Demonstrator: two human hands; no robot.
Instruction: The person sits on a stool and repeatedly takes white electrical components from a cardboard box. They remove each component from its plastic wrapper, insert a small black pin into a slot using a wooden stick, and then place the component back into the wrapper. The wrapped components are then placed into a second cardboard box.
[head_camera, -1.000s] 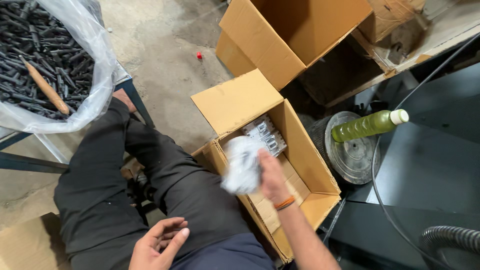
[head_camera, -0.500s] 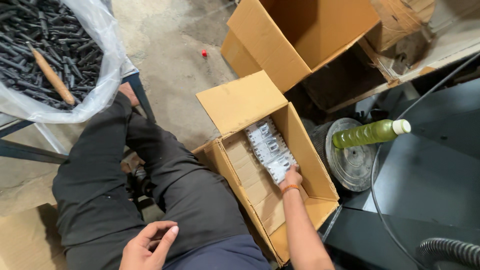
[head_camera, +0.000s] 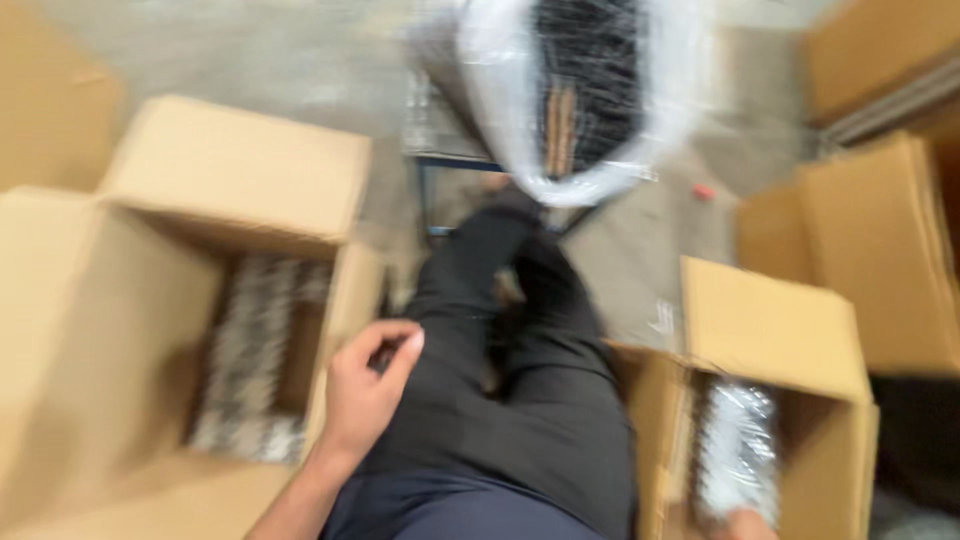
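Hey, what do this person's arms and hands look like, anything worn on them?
Both are bare. The left hand and its forearm show no glove, sleeve, watch or ring, though the picture is blurred. Only a sliver of the right hand shows at the bottom edge, so a wristband there cannot be told.

A clear plastic bag of dark rod-shaped parts (head_camera: 585, 95) sits ahead on a blue metal frame (head_camera: 432, 195). Tall brown cardboard cartons (head_camera: 880, 250) stand far right. A small red object (head_camera: 703, 192) lies on the grey concrete floor (head_camera: 300, 50).

Tan cardboard boxes (head_camera: 235, 180), black trousers (head_camera: 520, 400), clear bag (head_camera: 580, 90) w/ black parts.
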